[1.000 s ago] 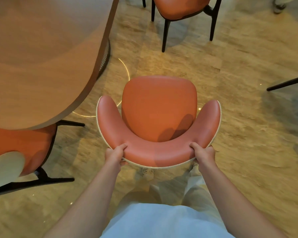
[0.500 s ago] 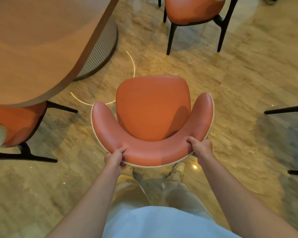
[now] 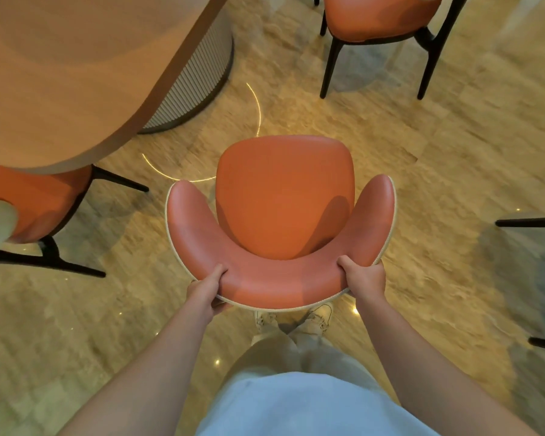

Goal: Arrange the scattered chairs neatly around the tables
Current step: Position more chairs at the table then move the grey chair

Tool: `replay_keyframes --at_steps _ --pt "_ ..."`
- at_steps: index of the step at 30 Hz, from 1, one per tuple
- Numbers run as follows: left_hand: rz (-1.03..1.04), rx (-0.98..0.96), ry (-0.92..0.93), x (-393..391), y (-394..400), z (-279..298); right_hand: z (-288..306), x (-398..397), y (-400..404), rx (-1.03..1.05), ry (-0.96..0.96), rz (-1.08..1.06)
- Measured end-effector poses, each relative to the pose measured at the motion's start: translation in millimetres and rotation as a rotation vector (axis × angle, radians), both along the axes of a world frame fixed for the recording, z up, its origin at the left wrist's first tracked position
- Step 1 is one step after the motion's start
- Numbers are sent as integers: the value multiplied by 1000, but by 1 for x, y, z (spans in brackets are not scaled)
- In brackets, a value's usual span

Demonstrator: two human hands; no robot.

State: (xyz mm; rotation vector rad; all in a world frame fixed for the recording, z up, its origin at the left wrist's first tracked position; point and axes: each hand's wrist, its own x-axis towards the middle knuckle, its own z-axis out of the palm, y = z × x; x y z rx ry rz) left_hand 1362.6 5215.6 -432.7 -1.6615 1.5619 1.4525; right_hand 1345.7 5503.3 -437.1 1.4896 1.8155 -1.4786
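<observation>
Floor [image 3: 390,158]: pale polished stone, glossy enough to throw back small lights; judged slick, so chair legs should slide if pushed low and steady rather than jerked. Table [image 3: 60,73]: round wooden top, upper left, on a ribbed drum base [image 3: 195,80]; the rim overhangs well past the base, leaving room to tuck a seat beneath. Chair in hand [image 3: 283,199]: orange seat with a curved pink-orange backrest edged in pale piping, standing on open floor right of the table, near it but not under the rim, seat front pointing away from the person rather than at the table. Tucked chair [image 3: 35,196]: same orange, dark legs, seat partly under the table edge at left; a fair guide for the depth to aim at. Far chair [image 3: 378,17]: top of view, well apart. Dark legs of other furniture at the right edge. Left hand [image 3: 206,291]: thumb over the top of the backrest, fingers curled beneath, gripping its left portion. Right hand [image 3: 364,280]: gripping the right portion likewise. Advice: turn the seat front toward the table first, keep both grips even, then push straight in, minding the neighbour's splayed legs.
</observation>
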Motion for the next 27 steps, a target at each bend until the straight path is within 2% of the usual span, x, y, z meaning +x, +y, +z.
replay_keyframes --at_steps 3,7,12,27 --pt "-1 -3 -24 -3 0 -5 -3 0 -3 86 0 27" --pt "-5 -35 41 4 0 -9 -3 1 -6 150 1 32" --pt "26 -44 108 8 3 -13 -10 4 -5 143 33 19" --pt "24 -46 133 6 3 -12 -14 6 -8 131 75 8"
